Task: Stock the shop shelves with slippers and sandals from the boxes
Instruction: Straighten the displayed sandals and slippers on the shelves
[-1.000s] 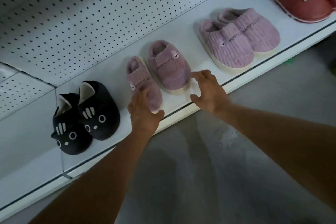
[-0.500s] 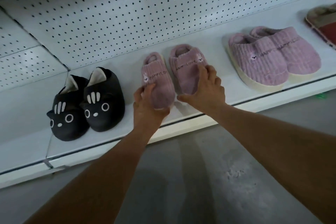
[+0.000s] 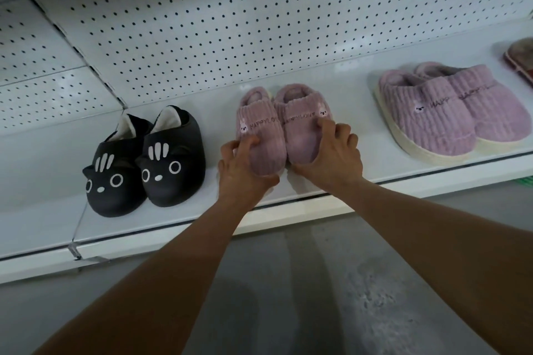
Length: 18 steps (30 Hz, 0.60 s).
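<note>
Pink corduroy small slippers (image 3: 284, 130) paired on shelf (image 3: 360, 124), between black cat slippers (image 3: 144, 161) and larger pink pair (image 3: 450, 112). Left hand (image 3: 242, 173) grips left toe; right hand (image 3: 331, 158) grips right toe. Risk: uneven push skews pair, or nudges neighbours.

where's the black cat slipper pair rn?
Head view, left of centre on the white shelf: black cat slippers sit just left of the small pink pair both hands grip.
</note>
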Each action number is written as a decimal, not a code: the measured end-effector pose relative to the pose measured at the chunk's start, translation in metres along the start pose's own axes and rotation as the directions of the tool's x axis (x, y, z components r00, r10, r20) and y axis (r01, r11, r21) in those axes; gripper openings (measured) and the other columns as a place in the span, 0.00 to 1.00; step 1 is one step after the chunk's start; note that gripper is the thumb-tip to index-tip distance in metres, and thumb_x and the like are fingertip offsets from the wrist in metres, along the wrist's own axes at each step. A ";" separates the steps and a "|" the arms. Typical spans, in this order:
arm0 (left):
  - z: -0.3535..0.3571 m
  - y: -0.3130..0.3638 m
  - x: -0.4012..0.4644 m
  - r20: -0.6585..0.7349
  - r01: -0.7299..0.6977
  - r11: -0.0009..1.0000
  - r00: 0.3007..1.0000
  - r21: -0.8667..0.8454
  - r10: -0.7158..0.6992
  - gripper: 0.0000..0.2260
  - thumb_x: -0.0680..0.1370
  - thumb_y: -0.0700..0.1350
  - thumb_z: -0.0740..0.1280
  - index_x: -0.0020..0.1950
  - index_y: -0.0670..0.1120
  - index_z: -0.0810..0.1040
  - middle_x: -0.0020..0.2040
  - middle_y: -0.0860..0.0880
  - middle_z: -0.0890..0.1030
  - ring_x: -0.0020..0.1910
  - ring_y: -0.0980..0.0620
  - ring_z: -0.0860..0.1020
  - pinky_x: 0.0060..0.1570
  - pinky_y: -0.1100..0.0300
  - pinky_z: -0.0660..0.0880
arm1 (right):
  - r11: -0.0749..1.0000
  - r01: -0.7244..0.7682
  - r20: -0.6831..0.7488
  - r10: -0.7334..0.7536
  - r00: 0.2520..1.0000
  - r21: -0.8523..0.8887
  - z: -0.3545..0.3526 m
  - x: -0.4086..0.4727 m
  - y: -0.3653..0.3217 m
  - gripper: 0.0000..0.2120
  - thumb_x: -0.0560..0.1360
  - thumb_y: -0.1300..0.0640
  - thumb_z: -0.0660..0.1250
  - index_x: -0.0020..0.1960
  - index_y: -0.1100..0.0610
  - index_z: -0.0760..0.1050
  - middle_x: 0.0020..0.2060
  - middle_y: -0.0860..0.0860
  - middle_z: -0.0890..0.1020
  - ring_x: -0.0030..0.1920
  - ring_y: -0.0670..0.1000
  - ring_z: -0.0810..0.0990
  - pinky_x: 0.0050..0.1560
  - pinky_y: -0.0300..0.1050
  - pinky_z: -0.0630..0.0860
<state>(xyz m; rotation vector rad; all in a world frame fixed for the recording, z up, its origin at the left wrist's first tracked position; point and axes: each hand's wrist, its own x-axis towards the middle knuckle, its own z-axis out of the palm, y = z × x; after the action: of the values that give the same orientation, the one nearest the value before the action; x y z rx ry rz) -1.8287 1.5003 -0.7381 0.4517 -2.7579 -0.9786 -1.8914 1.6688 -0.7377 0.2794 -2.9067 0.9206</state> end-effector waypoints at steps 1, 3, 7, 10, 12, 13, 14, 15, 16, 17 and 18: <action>-0.001 0.000 0.000 0.006 -0.001 1.000 1.000 0.002 0.001 0.35 0.64 0.49 0.79 0.65 0.61 0.65 0.67 0.50 0.59 0.66 0.43 0.64 0.66 0.47 0.70 | 1.000 0.007 0.008 -0.007 1.000 -0.001 -0.002 0.000 0.001 0.50 0.58 0.33 0.75 0.71 0.50 0.57 0.62 0.57 0.65 0.59 0.61 0.68 0.55 0.55 0.70; -0.003 -0.001 0.000 0.020 0.007 1.000 1.000 0.000 -0.007 0.33 0.64 0.49 0.79 0.63 0.61 0.66 0.67 0.50 0.59 0.66 0.43 0.64 0.66 0.46 0.70 | 1.000 0.012 0.027 -0.012 1.000 -0.001 -0.005 -0.001 0.002 0.50 0.58 0.32 0.74 0.70 0.50 0.57 0.61 0.57 0.66 0.59 0.60 0.68 0.56 0.55 0.70; -0.007 0.000 -0.001 0.070 0.007 1.000 0.998 0.006 -0.007 0.31 0.65 0.51 0.78 0.61 0.61 0.66 0.67 0.49 0.59 0.67 0.41 0.64 0.66 0.44 0.70 | 1.000 0.015 0.030 -0.016 0.999 0.022 -0.011 -0.002 0.005 0.41 0.64 0.36 0.71 0.69 0.49 0.57 0.60 0.56 0.66 0.58 0.60 0.69 0.55 0.54 0.71; -0.011 0.004 -0.001 0.111 0.017 1.000 0.994 0.001 -0.017 0.31 0.65 0.50 0.79 0.62 0.59 0.67 0.68 0.49 0.58 0.66 0.41 0.66 0.67 0.45 0.70 | 1.000 0.013 0.039 -0.013 0.999 0.002 -0.013 -0.004 0.005 0.37 0.66 0.38 0.70 0.68 0.49 0.58 0.59 0.56 0.66 0.56 0.60 0.69 0.54 0.54 0.71; -0.016 0.008 0.000 0.144 0.028 1.000 0.989 0.010 -0.029 0.31 0.65 0.48 0.78 0.63 0.58 0.66 0.68 0.48 0.58 0.65 0.41 0.67 0.67 0.46 0.70 | 1.000 0.002 0.042 -0.001 0.999 -0.021 -0.013 -0.003 0.002 0.37 0.67 0.38 0.69 0.68 0.50 0.58 0.59 0.56 0.66 0.56 0.60 0.69 0.54 0.54 0.71; -0.018 0.010 0.000 0.170 0.038 0.999 0.985 0.016 -0.040 0.32 0.66 0.48 0.78 0.64 0.57 0.66 0.68 0.48 0.57 0.65 0.41 0.67 0.67 0.47 0.70 | 0.999 -0.010 0.049 0.011 0.999 -0.032 -0.013 -0.003 0.000 0.36 0.67 0.39 0.69 0.68 0.50 0.58 0.59 0.56 0.66 0.56 0.60 0.69 0.54 0.54 0.71; -0.021 0.013 0.000 0.197 0.048 0.999 0.979 0.021 -0.051 0.32 0.67 0.47 0.78 0.65 0.56 0.66 0.69 0.48 0.57 0.66 0.41 0.67 0.68 0.48 0.70 | 0.999 -0.023 0.057 0.025 0.998 -0.042 -0.013 -0.003 -0.001 0.36 0.66 0.39 0.69 0.67 0.50 0.58 0.59 0.57 0.65 0.57 0.61 0.69 0.54 0.55 0.71; -0.024 0.015 0.000 0.221 0.055 0.998 0.974 0.025 -0.059 0.32 0.67 0.46 0.78 0.66 0.55 0.66 0.69 0.47 0.57 0.66 0.41 0.67 0.68 0.49 0.69 | 0.998 -0.035 0.064 0.037 0.997 -0.045 -0.012 -0.002 -0.003 0.37 0.66 0.39 0.69 0.67 0.50 0.57 0.59 0.57 0.65 0.57 0.61 0.68 0.54 0.55 0.71; -0.026 0.015 0.000 0.235 0.055 0.998 0.970 0.028 -0.060 0.32 0.68 0.45 0.77 0.67 0.54 0.66 0.70 0.46 0.57 0.66 0.42 0.67 0.68 0.52 0.69 | 0.998 -0.041 0.067 0.044 0.997 -0.045 -0.012 -0.002 -0.004 0.37 0.66 0.39 0.69 0.68 0.50 0.57 0.60 0.57 0.65 0.57 0.61 0.68 0.54 0.55 0.70; -0.027 0.015 0.000 0.241 0.049 0.998 0.969 0.031 -0.055 0.32 0.68 0.44 0.77 0.67 0.54 0.66 0.70 0.46 0.57 0.66 0.42 0.67 0.67 0.54 0.68 | 0.998 -0.045 0.066 0.048 0.997 -0.043 -0.012 -0.001 -0.006 0.37 0.66 0.39 0.69 0.68 0.49 0.57 0.60 0.57 0.65 0.58 0.61 0.68 0.54 0.55 0.70; -0.027 0.014 -0.001 0.242 0.041 0.999 0.969 0.033 -0.048 0.32 0.68 0.44 0.77 0.67 0.53 0.66 0.71 0.46 0.57 0.66 0.43 0.66 0.66 0.55 0.68 | 0.998 -0.050 0.062 0.053 0.997 -0.040 -0.012 -0.002 -0.006 0.37 0.66 0.39 0.68 0.68 0.49 0.56 0.60 0.57 0.65 0.58 0.61 0.68 0.54 0.56 0.70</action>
<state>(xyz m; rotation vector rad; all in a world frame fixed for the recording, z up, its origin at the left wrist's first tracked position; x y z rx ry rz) -1.8241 1.4953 -0.7082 0.4256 -2.9940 -1.0735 -1.8883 1.6712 -0.7247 0.2362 -2.9992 0.8779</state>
